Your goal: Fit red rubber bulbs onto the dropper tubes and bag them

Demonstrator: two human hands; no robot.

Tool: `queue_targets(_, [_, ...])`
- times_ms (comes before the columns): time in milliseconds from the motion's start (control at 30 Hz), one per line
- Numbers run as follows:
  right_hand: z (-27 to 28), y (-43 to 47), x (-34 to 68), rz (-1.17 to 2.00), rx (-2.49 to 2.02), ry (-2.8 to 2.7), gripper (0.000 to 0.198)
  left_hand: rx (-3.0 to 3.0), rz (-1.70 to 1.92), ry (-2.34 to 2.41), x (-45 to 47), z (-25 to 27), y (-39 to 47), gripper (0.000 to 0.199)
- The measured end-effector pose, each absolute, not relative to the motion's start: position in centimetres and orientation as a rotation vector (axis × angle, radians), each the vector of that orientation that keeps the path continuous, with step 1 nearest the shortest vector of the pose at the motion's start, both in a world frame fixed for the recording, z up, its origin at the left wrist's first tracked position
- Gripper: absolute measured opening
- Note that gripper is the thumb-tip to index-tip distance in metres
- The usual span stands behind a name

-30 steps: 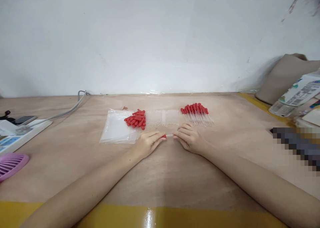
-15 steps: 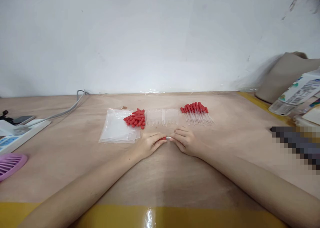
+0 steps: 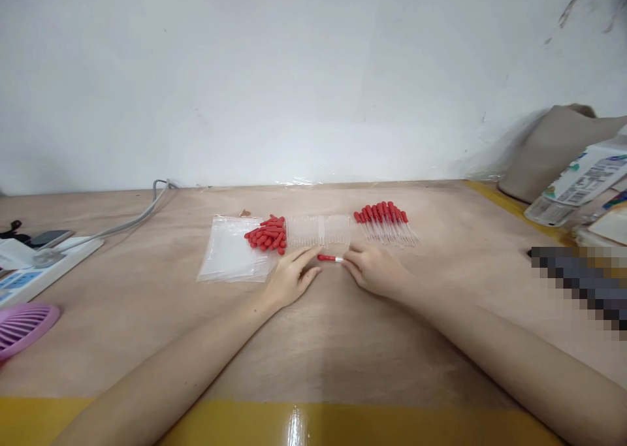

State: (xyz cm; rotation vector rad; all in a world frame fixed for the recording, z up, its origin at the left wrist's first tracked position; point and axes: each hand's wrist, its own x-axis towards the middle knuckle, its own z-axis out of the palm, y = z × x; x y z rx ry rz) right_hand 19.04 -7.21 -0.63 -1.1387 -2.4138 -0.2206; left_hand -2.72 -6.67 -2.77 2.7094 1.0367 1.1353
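At table (image 3: pixel 323 348) centre, the dropper (image 3: pixel 327 258) sits pinched by its tube (image 3: pixel 339 260) in the right hand's (image 3: pixel 376 270) grip; left hand (image 3: pixel 289 280) has just let go of the bulb (image 3: pixel 323 257), grip parted; piece looks joined.

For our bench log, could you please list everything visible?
Flat plastic bags: several, clear, centre left
Rounded bulbs: many, red, overlapping bags
Thin tubes: many, clear, centre
Thin capped tubes: several, red/clear, centre right
Single capped tube: one, red/pale, front
Small scrap: one, brown, behind bags
Rectangular power strip: one, white, left
Thin cable: one, grey, left
Slatted plastic oval: one, purple, left
Flat device: one, dark, left
Rounded object: one, grey, back right
Printed packet: one, white, far right
Pixelated object: one, dark, right
Tabletop: one, brown, beneath
Wall: one, white, behind
Left hand: one, open, centre
Right hand: one, holding single tube
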Motion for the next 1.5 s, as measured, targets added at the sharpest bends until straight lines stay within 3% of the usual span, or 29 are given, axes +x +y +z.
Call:
queue_targets(133, [1.2,-4.6,21.6,0.017,-1.593,-2.104,0.03,2.693,0.974,1.051,-2.9,-2.3,-6.8,0.027])
queue_targets(267, [1.7,-1.1,23.9,0.03,-1.898,-1.776,0.03,2.698,0.916,1.036,-2.8,-2.4,-6.7,0.021])
queue_targets(500, [0.5,0.9,24.3,0.016,-2.14,-1.673,0.035,2.694,0.907,1.037,-2.8,-2.6,-6.6,0.021])
queue_targets(633, [0.6,0.4,23.7,-0.059,-2.147,-1.686,0.043,2.695,0.901,1.038,-2.8,-2.5,-6.6,0.021])
queue_targets(933, [0.3,0.1,18.5,0.058,-2.143,-1.881,0.025,2.702,0.902,1.035,-2.7,-2.6,-6.6,0.021])
queue_targets(1333, [0.0,0.7,17.5,0.015,-2.236,-1.92,0.026,2.743,0.891,0.993,-2.6,-2.6,-6.7,0.021])
queue_targets(1500, [-0.6,-2.3,18.5,-0.419,-1.88,-2.078,0.027,2.775,1.091,1.076,-3.5,-0.8,-6.4,0.016])
